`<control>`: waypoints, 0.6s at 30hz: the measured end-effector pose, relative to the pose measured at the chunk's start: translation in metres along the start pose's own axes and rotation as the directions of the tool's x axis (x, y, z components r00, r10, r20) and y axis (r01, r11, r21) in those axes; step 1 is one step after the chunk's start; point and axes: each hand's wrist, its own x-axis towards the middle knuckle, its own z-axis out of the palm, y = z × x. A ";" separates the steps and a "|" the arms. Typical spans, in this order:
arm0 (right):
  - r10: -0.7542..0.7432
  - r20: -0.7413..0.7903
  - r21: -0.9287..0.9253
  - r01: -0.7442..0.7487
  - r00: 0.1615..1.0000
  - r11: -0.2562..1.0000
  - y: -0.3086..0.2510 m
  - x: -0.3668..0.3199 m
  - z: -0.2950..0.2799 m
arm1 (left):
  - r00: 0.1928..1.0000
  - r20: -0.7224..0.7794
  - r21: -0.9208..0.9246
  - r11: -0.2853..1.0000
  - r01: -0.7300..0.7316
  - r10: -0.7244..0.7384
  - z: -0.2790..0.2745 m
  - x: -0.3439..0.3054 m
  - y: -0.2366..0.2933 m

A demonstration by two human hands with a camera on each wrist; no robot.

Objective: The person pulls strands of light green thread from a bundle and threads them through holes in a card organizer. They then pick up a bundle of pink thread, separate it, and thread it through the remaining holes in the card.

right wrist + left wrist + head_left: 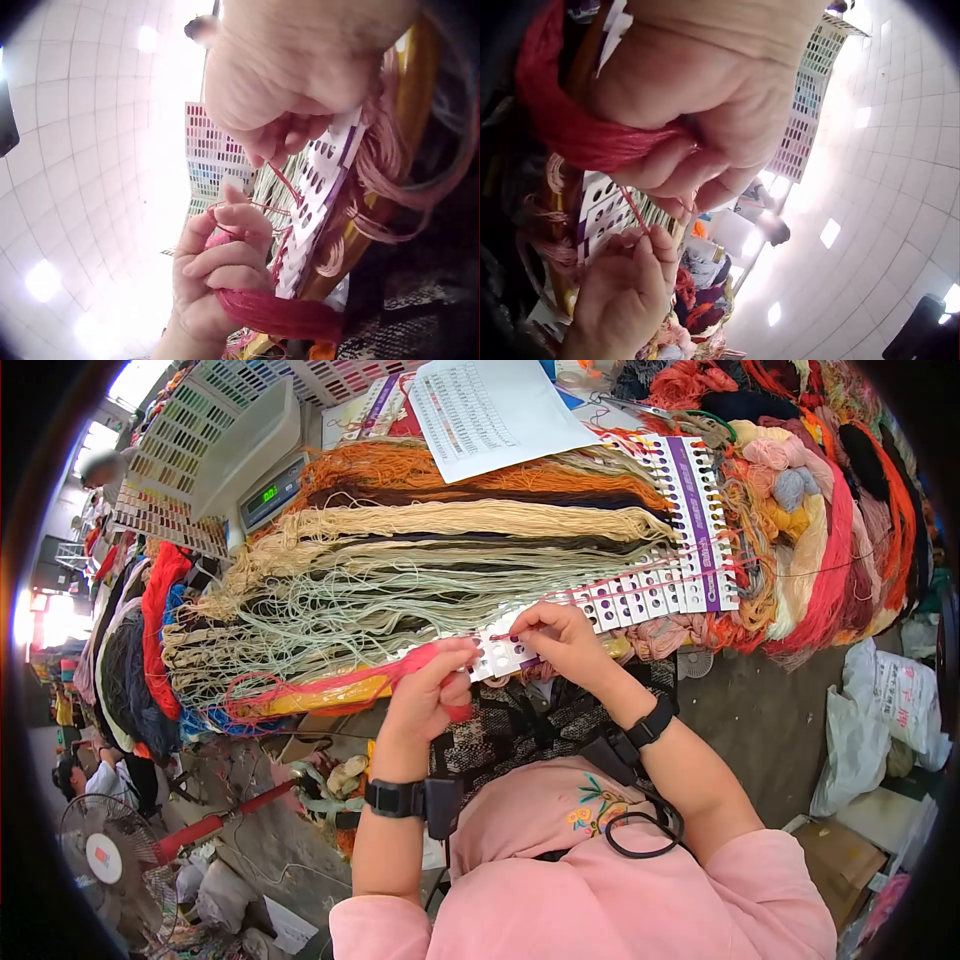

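Observation:
My left hand grips a skein of pinkish-red embroidery thread, its bulk passing through the curled fingers and hanging down below them. Opposite it, my right hand pinches a red strand between thumb and fingertips. In the right wrist view that strand runs taut from the fingertips to a hole in a white punched thread card. A thin loop of the same red thread stands at my left fingertips. Both hands are close together over the near edge of the cards.
Cream, orange and pale green thread hanks cover the table. A purple-striped card lies at right, a printed sheet at the back. A digital scale with a clear bin stands back left; a fan is at lower left.

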 end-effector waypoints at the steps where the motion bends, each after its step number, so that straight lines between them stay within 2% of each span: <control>1: 0.006 0.004 -0.020 -0.006 1.000 1.000 -0.001 0.000 0.000 | 0.996 -0.071 0.029 0.998 -0.057 0.059 -0.007 -0.006 0.000; 3: 0.020 0.014 -0.060 -0.019 1.000 0.998 -0.005 -0.001 -0.001 | 0.967 -0.198 0.109 0.984 -0.139 0.158 -0.018 -0.021 0.003; 6: -0.029 0.028 -0.145 0.033 0.999 0.989 -0.005 0.000 0.002 | 0.963 -0.212 -0.019 0.984 -0.174 0.166 -0.036 -0.039 0.002; 7: 0.004 0.026 -0.165 0.001 1.000 0.986 -0.008 -0.001 0.003 | 0.981 -0.122 -0.092 0.982 -0.164 0.153 -0.038 -0.042 0.001; 10: -0.062 0.015 -0.169 0.064 0.998 0.984 -0.004 -0.001 0.003 | 0.985 0.005 -0.215 0.962 -0.168 0.173 -0.035 -0.044 -0.003; 13: 0.088 0.021 0.035 -0.089 0.996 0.995 -0.007 -0.001 -0.002 | 0.977 0.193 -0.203 0.978 -0.054 0.094 -0.016 -0.015 -0.001; 14: 0.071 0.005 0.122 -0.071 0.997 0.990 -0.003 -0.001 -0.004 | 0.966 0.251 -0.196 0.980 -0.019 0.069 -0.008 -0.005 -0.002; 15: 0.052 -0.009 0.206 -0.049 0.999 0.977 0.002 0.000 -0.008 | 0.983 0.181 0.063 0.998 0.013 -0.024 0.002 0.006 -0.004; 16: 0.033 -0.025 0.288 -0.025 0.999 0.957 0.005 0.002 -0.011 | 0.992 0.088 0.314 0.947 0.063 -0.096 0.013 0.017 -0.006; 17: 0.039 0.020 0.248 -0.043 0.999 0.968 0.000 0.003 -0.013 | 0.990 -0.020 0.539 0.832 0.129 -0.141 0.020 0.022 -0.007; 18: -0.004 0.055 0.087 -0.001 0.998 0.996 -0.003 0.003 -0.011 | 0.991 -0.099 0.599 0.790 0.132 -0.090 0.019 0.019 -0.002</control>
